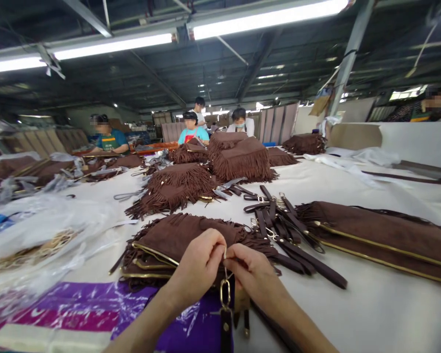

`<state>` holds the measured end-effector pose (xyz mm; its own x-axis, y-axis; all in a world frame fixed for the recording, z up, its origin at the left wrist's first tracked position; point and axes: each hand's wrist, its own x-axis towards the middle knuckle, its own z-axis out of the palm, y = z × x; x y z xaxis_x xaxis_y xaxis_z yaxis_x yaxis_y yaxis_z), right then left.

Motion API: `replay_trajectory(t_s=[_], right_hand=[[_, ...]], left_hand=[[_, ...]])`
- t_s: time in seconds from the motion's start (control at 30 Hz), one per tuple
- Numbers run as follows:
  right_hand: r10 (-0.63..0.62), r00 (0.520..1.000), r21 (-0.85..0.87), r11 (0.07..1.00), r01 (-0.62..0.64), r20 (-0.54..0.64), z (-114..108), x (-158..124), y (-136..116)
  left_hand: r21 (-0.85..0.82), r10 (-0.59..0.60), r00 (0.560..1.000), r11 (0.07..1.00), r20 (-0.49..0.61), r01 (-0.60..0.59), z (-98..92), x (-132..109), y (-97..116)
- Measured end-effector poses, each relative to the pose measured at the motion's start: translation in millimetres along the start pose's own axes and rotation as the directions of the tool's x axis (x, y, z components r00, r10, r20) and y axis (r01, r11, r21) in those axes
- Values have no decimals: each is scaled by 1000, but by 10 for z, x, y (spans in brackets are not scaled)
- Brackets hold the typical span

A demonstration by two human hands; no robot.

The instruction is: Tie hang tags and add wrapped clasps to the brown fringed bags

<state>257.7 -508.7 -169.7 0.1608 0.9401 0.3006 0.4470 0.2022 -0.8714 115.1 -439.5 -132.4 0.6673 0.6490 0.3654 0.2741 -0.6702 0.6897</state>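
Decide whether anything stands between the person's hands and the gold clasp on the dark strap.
Nothing visible does. The left hand and right hand meet just above the gold clasp, both pinching a thin pale strip that runs down to it. The fringed brown bag lies behind the hands, not between.

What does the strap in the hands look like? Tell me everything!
The strap is dark brown and looks like leather. A gold metal clasp, shaped like an oval link, sits at its top end. It runs straight toward the person, between both wrists. The left hand and right hand pinch a thin pale bit just above the clasp. A fringed brown bag lies behind it, purple plastic beneath.
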Motion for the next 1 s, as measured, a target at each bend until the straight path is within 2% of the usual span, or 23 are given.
replay_trajectory(t_s=[0.1, 0.2, 0.37, 0.53, 0.63, 0.7, 0.77, 0.87, 1.0], right_hand=[[111, 994, 225, 968, -114, 26, 3, 41, 65], [151, 988, 367, 919, -146, 16, 30, 29, 162], [154, 987, 340, 932, -127, -52, 80, 0, 261], [161, 985, 346, 929, -132, -56, 93, 9, 287], [191, 978, 363, 920, -150, -81, 92, 26, 294], [211, 973, 382, 910, -162, -91, 75, 30, 295], [217, 975, 387, 903, -186, -38, 34, 13, 291], [156, 981, 348, 918, -188, 119, -65, -57, 281], [-10, 966, 154, 988, -31, 258, -195, -168, 273]], left_hand=[[-102, -102, 994, 990, -36, 98, 93, -46, -115], [-86, -132, 991, 988, -17, 130, 212, -112, -221], [-33, -111, 992, 993, -64, 109, 343, -127, -242], [-10, -122, 990, 993, -66, 122, 343, -113, -218], [-94, -177, 982, 981, -61, 171, 324, -109, -239], [-221, -229, 973, 950, -9, 221, 308, -93, -257], [-355, -255, 965, 898, 59, 259, 290, -63, -268], [-488, -270, 955, 821, 126, 297, 260, -3, -260], [-616, -277, 933, 700, 231, 360, 217, 59, -217]])
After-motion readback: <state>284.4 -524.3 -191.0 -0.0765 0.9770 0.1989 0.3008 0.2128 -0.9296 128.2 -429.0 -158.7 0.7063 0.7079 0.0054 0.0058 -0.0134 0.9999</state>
